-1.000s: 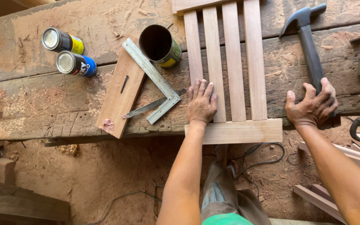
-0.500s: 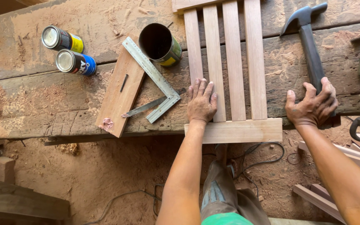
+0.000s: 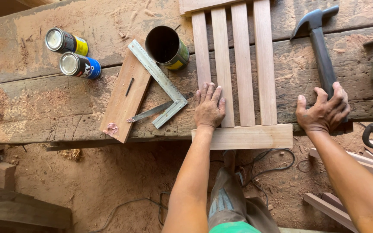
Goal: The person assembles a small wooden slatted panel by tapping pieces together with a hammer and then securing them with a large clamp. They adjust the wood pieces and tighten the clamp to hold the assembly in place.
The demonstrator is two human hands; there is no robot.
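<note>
Left hand (image 3: pixel 209 108) flat on slatted frame (image 3: pixel 242 77), right hand (image 3: pixel 323 113) gripping hammer (image 3: pixel 320 51)

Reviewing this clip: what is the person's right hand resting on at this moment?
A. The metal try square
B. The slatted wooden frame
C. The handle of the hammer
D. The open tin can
C. The right hand lies over the lower end of the hammer handle on the workbench, while the left hand presses flat on the slatted wooden frame.
</note>
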